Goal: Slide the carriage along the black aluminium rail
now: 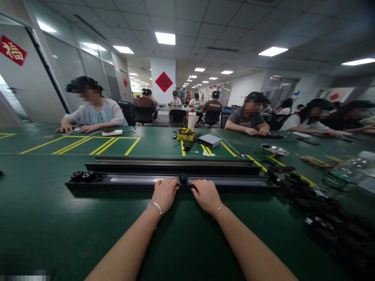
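A long black rail with a shiny metal channel (pixel 131 181) lies across the green table (pixel 43 218) in front of me. My left hand (pixel 164 194) rests on its near edge, fingers curled over it, just left of a small black block (pixel 183 178) at the rail's middle. My right hand (pixel 206 195) grips the same edge just right of that block. Both wrists wear thin bracelets. Behind this rail lie a second black rail (pixel 172 168) and a silvery bar (pixel 172 160).
Black parts (pixel 304 191) and clear bags (pixel 345 173) are piled at my right. A metal bowl (pixel 274 149), a grey box (pixel 209 140) and a yellow device (pixel 185 134) sit further back. Other people work at the table's far side and right end.
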`<control>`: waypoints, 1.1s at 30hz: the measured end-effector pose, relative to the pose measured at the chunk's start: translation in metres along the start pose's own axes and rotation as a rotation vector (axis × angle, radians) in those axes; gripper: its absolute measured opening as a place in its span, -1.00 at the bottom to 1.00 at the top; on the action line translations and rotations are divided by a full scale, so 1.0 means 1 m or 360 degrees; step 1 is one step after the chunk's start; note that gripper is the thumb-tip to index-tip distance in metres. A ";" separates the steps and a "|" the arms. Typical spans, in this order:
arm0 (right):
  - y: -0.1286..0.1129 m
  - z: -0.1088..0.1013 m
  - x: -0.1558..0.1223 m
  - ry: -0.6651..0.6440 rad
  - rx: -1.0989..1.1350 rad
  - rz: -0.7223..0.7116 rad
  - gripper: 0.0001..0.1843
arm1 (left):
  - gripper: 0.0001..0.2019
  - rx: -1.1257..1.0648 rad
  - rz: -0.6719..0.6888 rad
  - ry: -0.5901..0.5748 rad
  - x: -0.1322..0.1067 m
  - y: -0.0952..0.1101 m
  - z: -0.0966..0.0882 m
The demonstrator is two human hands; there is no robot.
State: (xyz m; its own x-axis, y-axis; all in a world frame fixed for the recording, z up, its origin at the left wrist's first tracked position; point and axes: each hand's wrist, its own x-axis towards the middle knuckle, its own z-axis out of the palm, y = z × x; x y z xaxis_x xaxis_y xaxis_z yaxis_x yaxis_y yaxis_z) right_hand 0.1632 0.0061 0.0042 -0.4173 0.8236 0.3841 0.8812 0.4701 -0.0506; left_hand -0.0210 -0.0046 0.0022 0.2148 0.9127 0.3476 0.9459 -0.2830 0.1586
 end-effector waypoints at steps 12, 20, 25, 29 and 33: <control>0.001 0.001 0.000 0.0003 -0.0004 0.0001 -0.78 | -0.83 -0.0015 0.0013 -0.0014 0.001 0.000 -0.002; 0.000 0.000 0.001 -0.0036 -0.0016 0.0013 -0.78 | -0.82 -0.0014 -0.0025 -0.0057 0.002 0.002 -0.004; 0.001 0.000 0.001 -0.0037 0.0003 0.0022 -0.77 | -0.83 -0.0018 -0.0044 -0.0079 0.002 0.003 -0.006; 0.000 0.000 0.001 -0.0021 -0.0019 0.0016 -0.78 | -0.80 -0.0028 -0.0012 -0.0035 0.002 0.002 -0.003; 0.000 0.000 0.001 -0.0025 -0.0040 0.0005 -0.79 | -0.79 -0.0043 0.0005 -0.0022 0.002 0.000 -0.001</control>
State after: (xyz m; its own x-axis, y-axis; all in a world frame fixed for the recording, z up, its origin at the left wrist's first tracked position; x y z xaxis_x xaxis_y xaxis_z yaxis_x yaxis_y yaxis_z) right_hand 0.1632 0.0069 0.0044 -0.4177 0.8301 0.3694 0.8877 0.4595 -0.0288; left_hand -0.0204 -0.0033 0.0033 0.2215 0.9158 0.3352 0.9384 -0.2936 0.1821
